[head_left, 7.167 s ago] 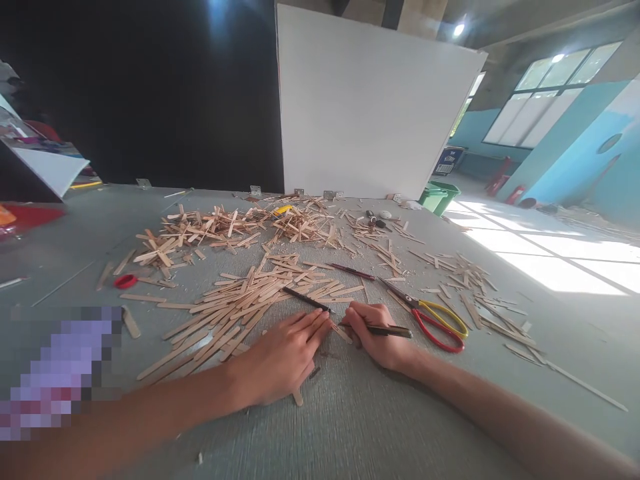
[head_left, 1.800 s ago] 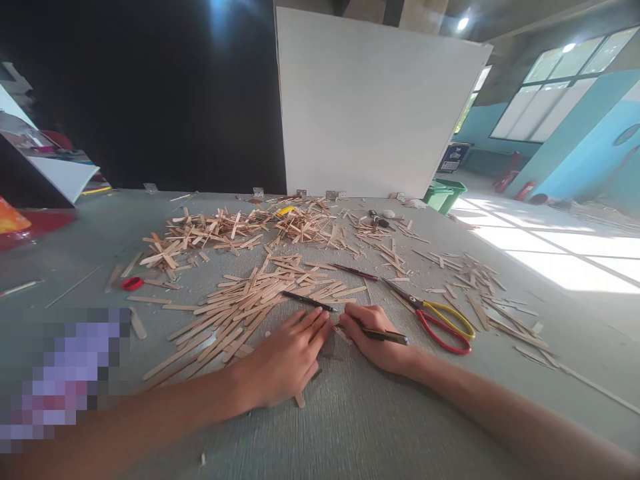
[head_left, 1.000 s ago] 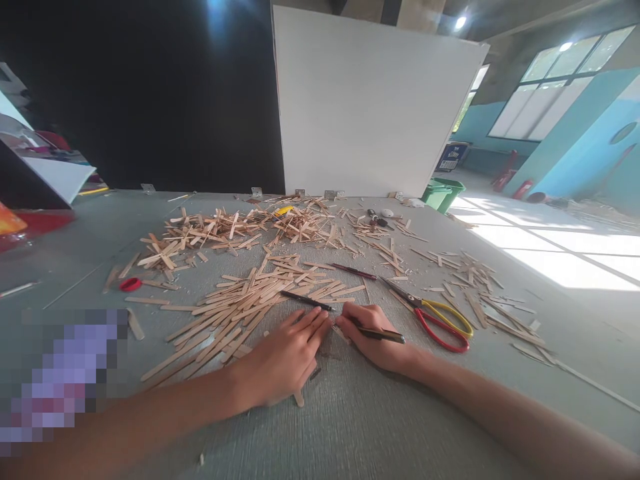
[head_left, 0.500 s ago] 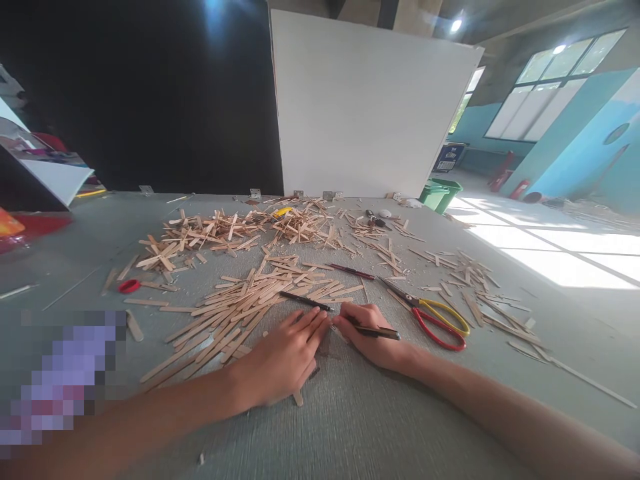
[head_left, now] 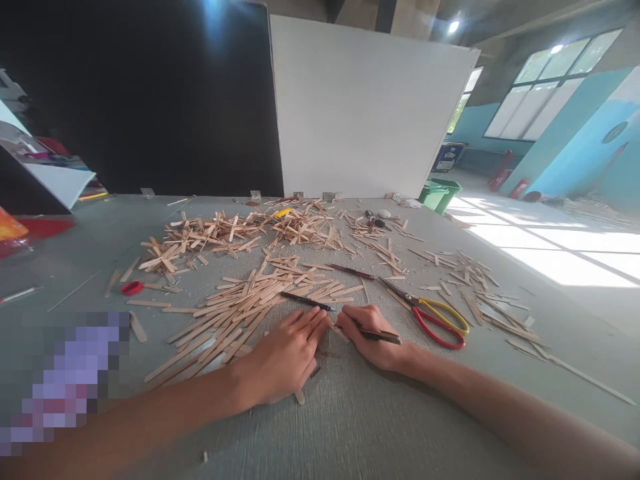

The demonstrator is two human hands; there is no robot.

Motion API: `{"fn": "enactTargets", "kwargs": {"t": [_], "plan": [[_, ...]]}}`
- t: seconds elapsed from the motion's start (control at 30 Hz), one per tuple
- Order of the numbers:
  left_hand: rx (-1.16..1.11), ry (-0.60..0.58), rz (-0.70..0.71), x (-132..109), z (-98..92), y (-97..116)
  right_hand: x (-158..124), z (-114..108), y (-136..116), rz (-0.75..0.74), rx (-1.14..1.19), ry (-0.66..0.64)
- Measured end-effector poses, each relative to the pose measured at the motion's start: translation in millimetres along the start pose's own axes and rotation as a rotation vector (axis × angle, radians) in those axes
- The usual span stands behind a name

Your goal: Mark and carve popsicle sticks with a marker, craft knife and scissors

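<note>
My left hand [head_left: 285,357] lies flat on the grey table [head_left: 350,427] with fingers stretched out, pressing down a wooden stick whose end [head_left: 299,397] pokes out below the palm. My right hand [head_left: 373,337] is closed round a dark pencil [head_left: 383,337], its tip down at the stick just right of my left fingertips. A heap of flat wooden sticks [head_left: 240,307] spreads out to the left of my hands.
Red and yellow scissors [head_left: 430,315] lie right of my right hand. Two more pencils [head_left: 307,301] [head_left: 353,271] rest beyond my hands. More stick piles [head_left: 235,230] cover the far table, a red ring [head_left: 132,288] lies left, and a white board [head_left: 365,107] stands behind.
Both hands stay in place; my right hand and pencil have shifted only slightly. The view has drifted a little.
</note>
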State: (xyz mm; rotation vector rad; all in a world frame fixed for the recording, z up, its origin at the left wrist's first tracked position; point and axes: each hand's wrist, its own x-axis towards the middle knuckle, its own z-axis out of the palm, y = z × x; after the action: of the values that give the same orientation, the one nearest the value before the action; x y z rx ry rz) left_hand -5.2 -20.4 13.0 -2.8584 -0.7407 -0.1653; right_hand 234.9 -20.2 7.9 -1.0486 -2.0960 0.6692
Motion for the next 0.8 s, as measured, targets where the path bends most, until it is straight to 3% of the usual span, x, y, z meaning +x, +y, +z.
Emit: {"fn": "enactTargets", "kwargs": {"t": [0.8], "plan": [[0.034,-0.032,0.030,1.2,-3.9,-0.1,-5.8,-1.5,-0.7,-0.031,0.003,-0.016]]}}
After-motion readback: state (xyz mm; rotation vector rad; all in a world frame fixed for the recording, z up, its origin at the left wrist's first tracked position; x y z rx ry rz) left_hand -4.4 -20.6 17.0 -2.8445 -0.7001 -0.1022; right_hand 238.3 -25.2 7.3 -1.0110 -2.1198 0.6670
